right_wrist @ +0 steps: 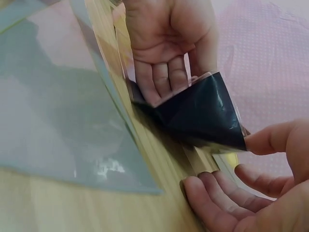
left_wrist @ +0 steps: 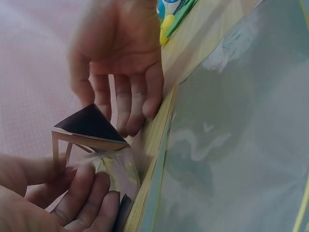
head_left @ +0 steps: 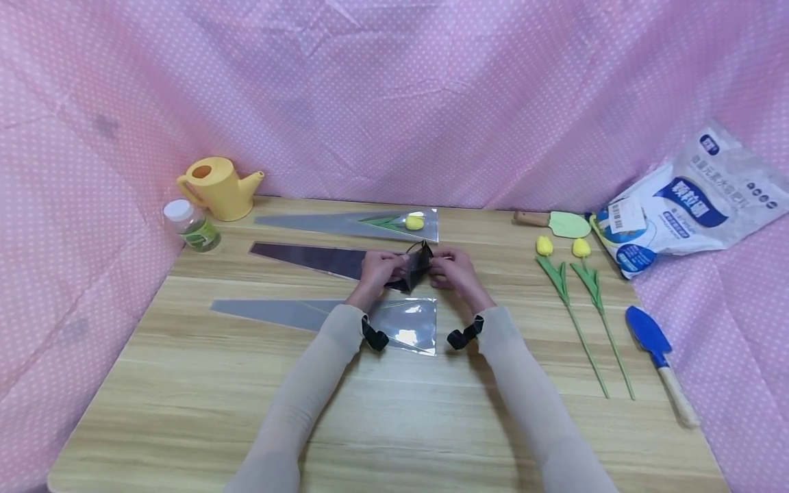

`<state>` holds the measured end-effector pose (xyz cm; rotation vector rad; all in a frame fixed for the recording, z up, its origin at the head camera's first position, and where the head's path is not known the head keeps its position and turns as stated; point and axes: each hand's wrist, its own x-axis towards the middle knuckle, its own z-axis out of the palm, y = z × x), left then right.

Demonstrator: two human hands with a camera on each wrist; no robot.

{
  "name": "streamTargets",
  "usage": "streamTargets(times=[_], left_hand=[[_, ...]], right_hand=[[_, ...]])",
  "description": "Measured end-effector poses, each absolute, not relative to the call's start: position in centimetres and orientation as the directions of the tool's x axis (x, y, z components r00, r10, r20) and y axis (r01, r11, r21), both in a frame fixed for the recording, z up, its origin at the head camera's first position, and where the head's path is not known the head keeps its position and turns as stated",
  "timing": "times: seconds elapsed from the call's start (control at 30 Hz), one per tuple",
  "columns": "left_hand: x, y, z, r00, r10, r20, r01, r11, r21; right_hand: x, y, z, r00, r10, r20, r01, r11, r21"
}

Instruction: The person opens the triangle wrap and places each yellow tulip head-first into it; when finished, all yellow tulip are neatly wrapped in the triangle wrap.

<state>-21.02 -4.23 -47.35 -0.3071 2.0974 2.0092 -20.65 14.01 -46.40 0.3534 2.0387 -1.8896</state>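
Note:
A tapered black flower sleeve (head_left: 308,257) lies across the middle of the table, its wide end raised and spread into a mouth. My left hand (head_left: 381,272) pinches one side of that end between thumb and fingers; its fingertips are partly behind the dark film (right_wrist: 200,111) in the right wrist view. Opposite it, my right hand (head_left: 456,275) has a fingertip at the sleeve's corner, with its other fingers apart and loosely bent. A clear sleeve (head_left: 403,322) lies flat nearer me. Beyond the black one, another clear sleeve (head_left: 314,222) has a yellow tulip (head_left: 414,222) in its wide end.
Two yellow tulips (head_left: 564,284) lie on the right, beside a blue trowel (head_left: 648,332). Behind them are a green trowel (head_left: 568,224) and a white bag (head_left: 684,198). A yellow watering can (head_left: 222,192) and a lidded jar (head_left: 198,233) stand at the back left.

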Motion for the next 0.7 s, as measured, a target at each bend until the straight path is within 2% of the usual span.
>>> streamTargets(times=[0.2,0.57,0.7], left_hand=[[-21.14,-3.98,-47.28,-0.950,-0.020,-0.312,-0.312,0.015,0.950],[-20.89,-3.80,-47.21,-0.953,-0.101,-0.285,-0.293,0.084,0.952],[-20.79,-3.76,-47.14,-0.949,-0.100,-0.298,-0.305,0.063,0.950]], right_hand=[[-20.22,14.83,-46.66,-0.917,-0.050,-0.397,0.389,0.115,-0.914],[-20.27,14.81,-47.02,-0.924,-0.055,-0.379,0.372,0.099,-0.923],[-20.30,14.92,-47.17,-0.926,-0.047,-0.374,0.368,0.095,-0.925]])
